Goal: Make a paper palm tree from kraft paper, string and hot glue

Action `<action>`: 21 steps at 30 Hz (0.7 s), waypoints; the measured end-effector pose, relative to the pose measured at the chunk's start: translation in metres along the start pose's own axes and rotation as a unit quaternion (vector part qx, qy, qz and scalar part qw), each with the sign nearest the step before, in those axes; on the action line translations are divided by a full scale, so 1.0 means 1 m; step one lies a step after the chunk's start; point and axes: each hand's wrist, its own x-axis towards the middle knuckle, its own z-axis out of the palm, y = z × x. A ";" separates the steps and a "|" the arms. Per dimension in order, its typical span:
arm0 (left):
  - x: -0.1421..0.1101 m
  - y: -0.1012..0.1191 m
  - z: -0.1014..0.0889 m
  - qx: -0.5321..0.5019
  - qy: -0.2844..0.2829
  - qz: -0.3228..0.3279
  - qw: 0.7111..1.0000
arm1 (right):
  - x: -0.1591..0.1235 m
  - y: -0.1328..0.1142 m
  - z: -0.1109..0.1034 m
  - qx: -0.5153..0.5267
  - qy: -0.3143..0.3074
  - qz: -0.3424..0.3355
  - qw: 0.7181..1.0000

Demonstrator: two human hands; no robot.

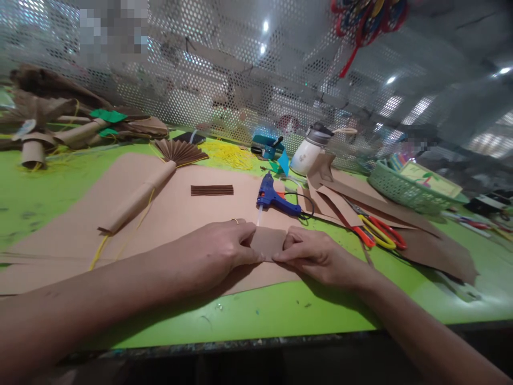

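Beside the filled green basket [417, 190], left hand [228, 248] and right hand [316, 254] pinch brown paper [269, 243]

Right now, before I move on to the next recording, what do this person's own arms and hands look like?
The left hand wears a thin, gold-coloured ring; no ring shows on the right hand. Neither has a glove. No sleeve, watch or bracelet shows on the left forearm or right forearm.

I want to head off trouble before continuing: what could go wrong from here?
The glue gun lies just beyond the left hand and right hand; reaching forward might knock it. The small brown paper between them could crease unevenly. The loose pleated strip might get brushed aside.
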 end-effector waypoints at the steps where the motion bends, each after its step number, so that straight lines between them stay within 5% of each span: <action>1: -0.001 0.001 -0.001 0.011 0.002 0.004 1.000 | -0.001 -0.003 -0.001 -0.016 -0.007 0.004 1.000; 10: 0.002 0.001 -0.015 0.077 -0.057 0.087 0.992 | -0.013 -0.028 -0.003 -0.253 -0.093 0.005 0.963; 21: -0.015 -0.001 -0.020 -0.001 -0.040 0.071 0.997 | -0.023 -0.030 -0.002 -0.222 -0.062 -0.001 0.973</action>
